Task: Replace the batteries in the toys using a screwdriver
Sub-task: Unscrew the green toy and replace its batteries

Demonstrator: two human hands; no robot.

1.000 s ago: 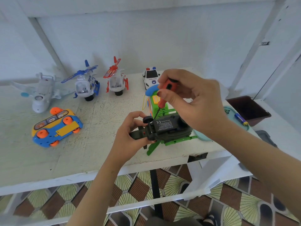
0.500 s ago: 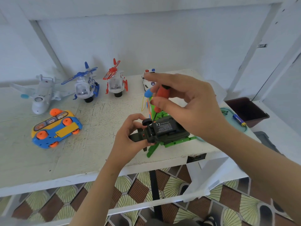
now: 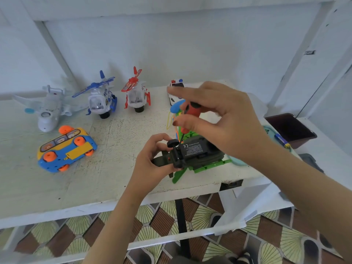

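Observation:
A dark green toy helicopter (image 3: 196,151) lies upside down near the table's front edge, its black labelled underside facing up and bright green rotor blades beneath it. My left hand (image 3: 152,161) grips its tail end. My right hand (image 3: 219,119) pinches the red handle of a screwdriver (image 3: 191,115) between thumb and fingers. The screwdriver stands nearly upright, with its thin black shaft pointing down onto the toy's underside by a small black wheel.
On the white table (image 3: 114,180) stand a white plane (image 3: 47,109), a blue helicopter (image 3: 101,100), a red helicopter (image 3: 137,96), a police car (image 3: 176,88) and an overturned blue-yellow bus (image 3: 64,149). A battery (image 3: 282,140) lies on a teal tray, beside a dark brown bin (image 3: 291,128).
My right hand's fingers have shifted round the screwdriver handle and spread wider, as in a turning motion. The left hand and the toy have stayed in place.

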